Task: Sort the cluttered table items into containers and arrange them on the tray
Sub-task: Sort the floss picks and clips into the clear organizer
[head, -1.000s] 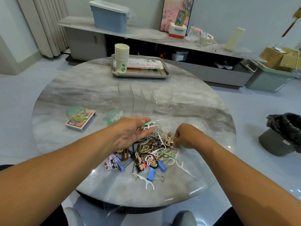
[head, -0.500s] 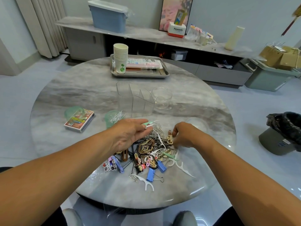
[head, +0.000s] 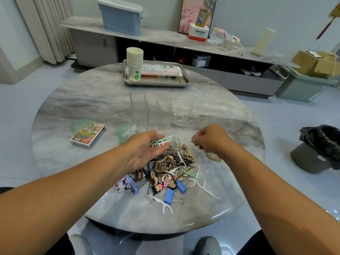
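Head view — the round marble surface (head: 92, 100) carries it all. Since a second ago the right hand (head: 211, 139) has lifted off the clutter pile (head: 171, 172) and now pinches something thin, too small to tell, with a rubber band (head: 211, 157) just beneath it. The left hand (head: 147, 150), fingers nearly straight, cradles green and white floss picks (head: 161, 141); I judge one sort is being gathered. Beyond the fingers: tray (head: 184, 83) with paper cups (head: 134, 63) and packets, clear divided organiser (head: 150, 111) and glass jar (head: 181, 109), both apparently empty. Left of them, a green cup (head: 122, 133) holds white picks.
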### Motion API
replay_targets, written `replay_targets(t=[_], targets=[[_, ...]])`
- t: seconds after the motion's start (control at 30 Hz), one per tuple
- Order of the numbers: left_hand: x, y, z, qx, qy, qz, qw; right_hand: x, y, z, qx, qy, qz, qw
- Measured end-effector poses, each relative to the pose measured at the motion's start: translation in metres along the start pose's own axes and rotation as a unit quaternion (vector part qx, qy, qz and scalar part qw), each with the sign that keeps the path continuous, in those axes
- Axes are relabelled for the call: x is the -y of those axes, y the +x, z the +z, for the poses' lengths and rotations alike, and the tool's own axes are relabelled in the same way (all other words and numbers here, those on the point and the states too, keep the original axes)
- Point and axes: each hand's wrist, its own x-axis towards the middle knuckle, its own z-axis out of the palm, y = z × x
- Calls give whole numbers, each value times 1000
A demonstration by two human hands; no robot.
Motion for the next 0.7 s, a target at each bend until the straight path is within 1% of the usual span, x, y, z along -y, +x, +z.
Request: replay_targets(t=[0.03,0.07,0.1,0.13,0.23,0.3,0.33,0.6,0.7], targets=[[0,-1,0,-4,-3,4,1000,1,-2,3,7,77,13,997],[0,-2,1,-9,-7,8,1000,1,-3,9,12,120,26,992],[-1,-3,1,-13,-11,13,1000,0,-4,15,11,130,27,991],[-1,-4,2,-15,-15,17,1000,-1,-4,22,-3,110,17,994],[-3,-6,3,-15,-25,21,999,-6,-8,40,-47,-27,-45,998],[-3,-7,3,-10,-23,21,999,-6,-11,48,-50,-109,-67,990],[-3,-7,2,-9,-18,20,1000,-5,-12,50,-47,-129,-68,988],[0,-10,2,1,13,27,1000,1,-13,54,8,-147,-36,989],[0,-9,-1,1,16,23,1000,3,-8,53,47,-91,-20,995]])
